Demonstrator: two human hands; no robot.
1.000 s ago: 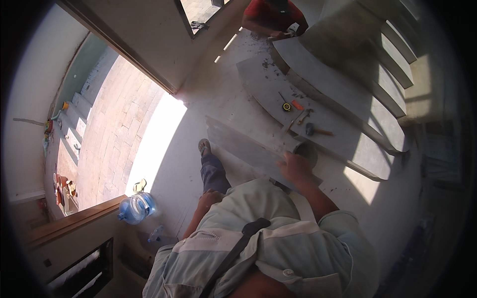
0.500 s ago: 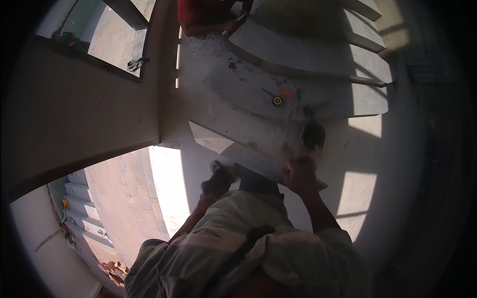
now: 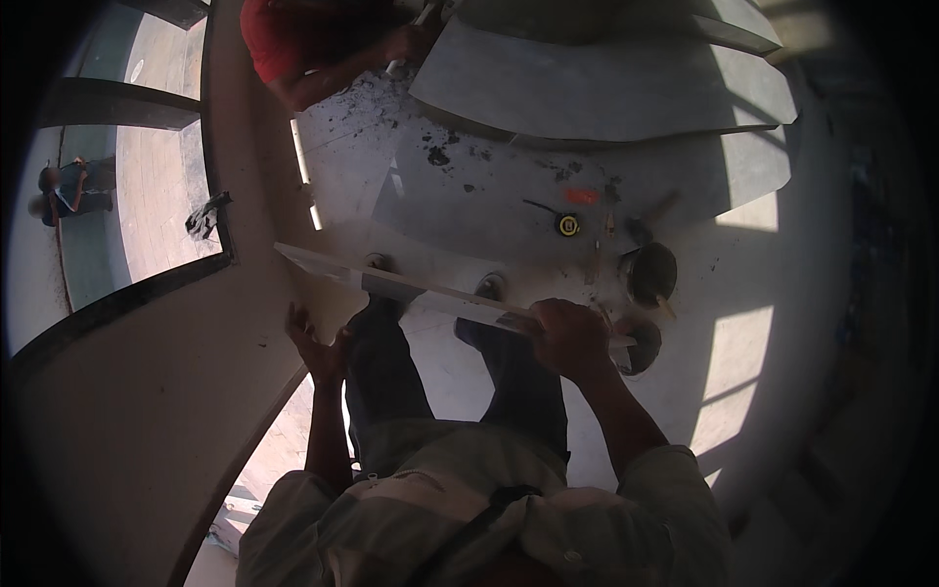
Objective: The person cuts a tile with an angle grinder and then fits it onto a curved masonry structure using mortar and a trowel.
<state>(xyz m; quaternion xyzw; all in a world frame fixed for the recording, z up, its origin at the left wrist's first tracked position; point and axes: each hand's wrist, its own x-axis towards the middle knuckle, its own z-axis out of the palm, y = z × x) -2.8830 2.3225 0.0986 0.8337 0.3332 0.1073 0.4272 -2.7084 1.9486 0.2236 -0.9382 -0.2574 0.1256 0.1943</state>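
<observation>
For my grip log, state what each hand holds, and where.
Right hand: a long flat slab, near its right end. Left hand: nothing, open.

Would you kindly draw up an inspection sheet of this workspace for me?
Surface: pale floor, with sunlit patches at right.
Job's things: long, thin slab, slanting across the view.
Clutter: tape measure, orange item, bucket and scattered dark bits; other small things too blurred to name.
Hands: right hand grips the slab near its right end; left hand open, apart from it.
Cables: nothing seen.
Surroundings: curved steps ahead; co-worker in red at upper left; dark cloth at the opening on the left.
</observation>
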